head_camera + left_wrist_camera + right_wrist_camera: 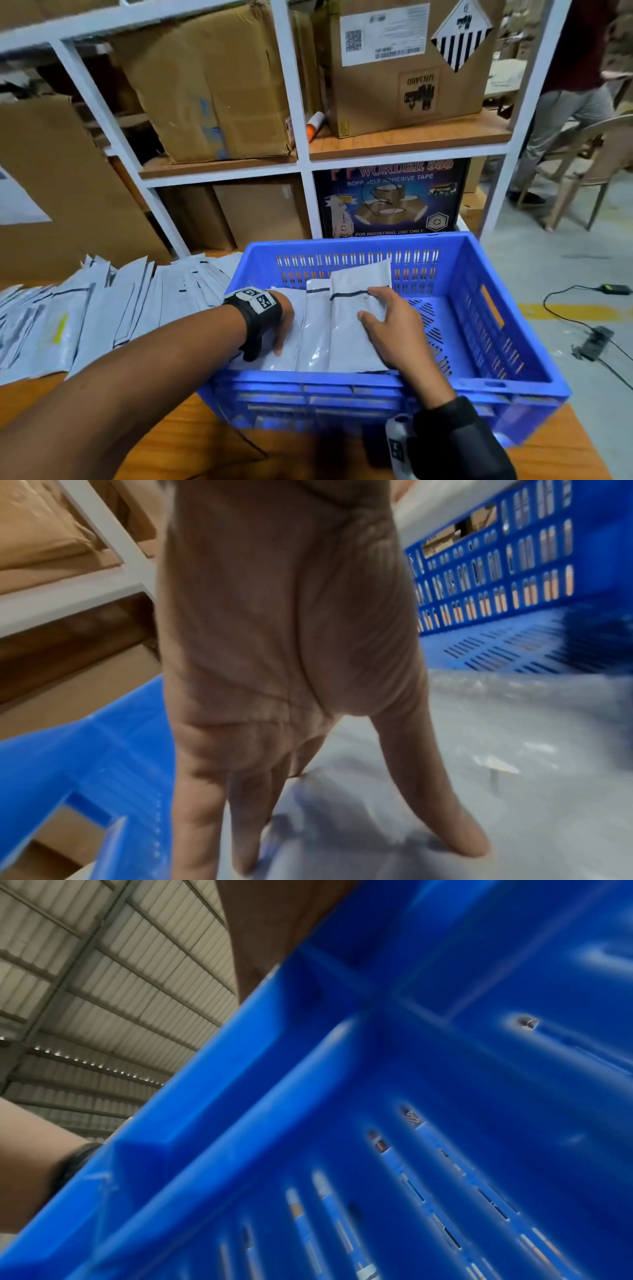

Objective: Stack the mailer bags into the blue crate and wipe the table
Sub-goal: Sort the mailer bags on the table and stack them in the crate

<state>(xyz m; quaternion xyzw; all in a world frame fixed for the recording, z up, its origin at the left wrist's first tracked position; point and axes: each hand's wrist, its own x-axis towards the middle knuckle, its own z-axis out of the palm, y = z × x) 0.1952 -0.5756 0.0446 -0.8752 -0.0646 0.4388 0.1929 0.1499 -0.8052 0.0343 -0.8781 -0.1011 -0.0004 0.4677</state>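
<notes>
The blue crate (377,1123) fills the right wrist view, hiding the right hand. The left hand (291,669) is blurred, its fingertips cut off.

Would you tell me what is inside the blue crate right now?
Grey mailer bags lie in the blue crate's left half, under the left hand and right hand. Anything beneath them is covered.

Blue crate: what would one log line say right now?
left hand: flat on mailer bags | right hand: flat on bags | blue crate: partly filled
</notes>
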